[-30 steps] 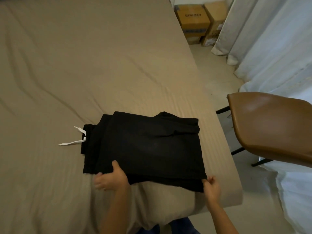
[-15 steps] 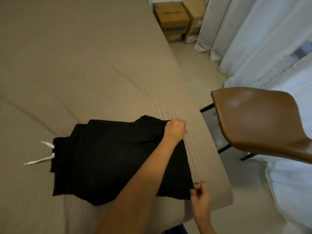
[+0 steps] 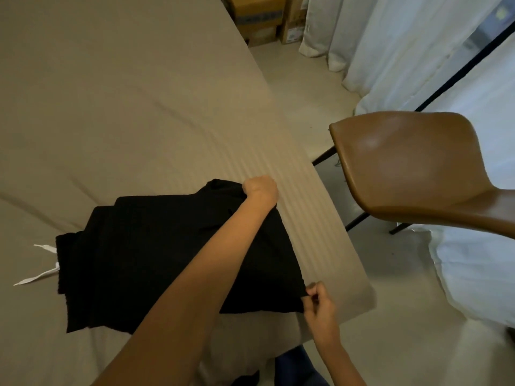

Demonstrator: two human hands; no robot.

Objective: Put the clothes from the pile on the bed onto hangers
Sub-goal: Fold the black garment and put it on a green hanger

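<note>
A pile of folded black clothes lies near the corner of the beige bed. A white drawstring sticks out at the pile's left side. My left hand reaches across the pile and grips the top garment at its far right corner. My right hand pinches the same garment's near right corner at the bed's edge. No hanger is in view.
A brown leather chair on thin black legs stands just right of the bed. Cardboard boxes sit on the floor at the far end. White curtains hang along the right side.
My left hand left the pile's near left edge and crossed over to grip the far right corner. My right hand stays on the near right corner. The view has swung slightly to the right.
</note>
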